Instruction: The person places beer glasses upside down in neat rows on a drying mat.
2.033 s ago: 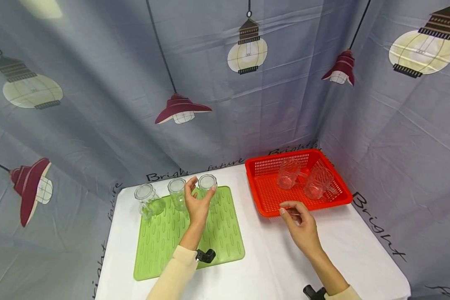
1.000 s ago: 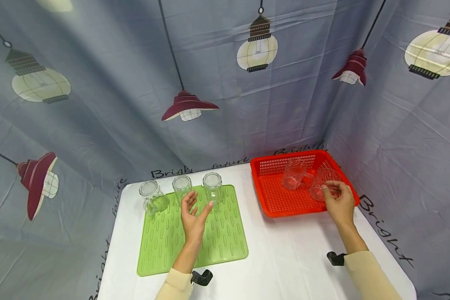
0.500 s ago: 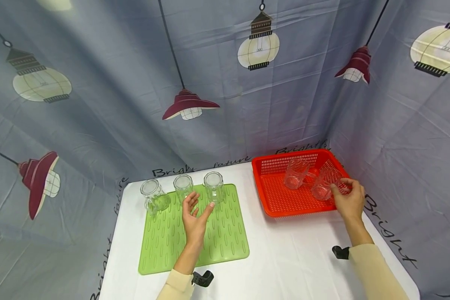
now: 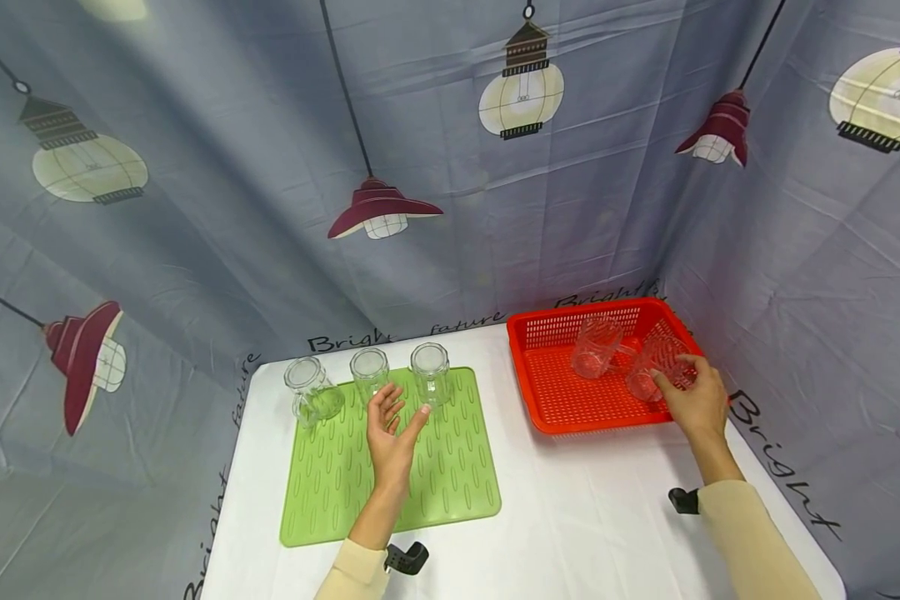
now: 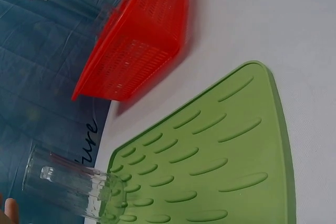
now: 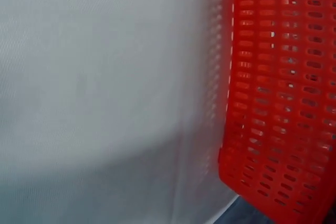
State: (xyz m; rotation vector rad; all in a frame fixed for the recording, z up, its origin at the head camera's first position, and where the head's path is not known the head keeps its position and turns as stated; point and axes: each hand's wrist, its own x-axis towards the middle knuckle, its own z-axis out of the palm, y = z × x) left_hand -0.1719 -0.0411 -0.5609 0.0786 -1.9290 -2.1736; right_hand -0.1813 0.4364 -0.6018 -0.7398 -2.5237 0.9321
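Observation:
My right hand reaches over the front right corner of a red plastic basket. Its fingers are curled at the handle side of a clear glass mug, which leans inside; the thumb lies against the mug and the handle is mostly covered. Another glass mug lies tilted to its left. Over a green ribbed mat, my left hand is held with fingers and thumb apart, holding nothing. Behind it, three glass mugs stand in a row: left, middle and right.
A white-covered table bears the mat and basket, with bare cloth between them. Grey curtains printed with lamps hang close behind and on both sides. In the right wrist view, the slotted basket wall fills the right side; that hand is out of frame.
Over two seconds my right hand has moved right, from the basket's front to the mug at its right. My left hand has drawn back from the mugs on the mat.

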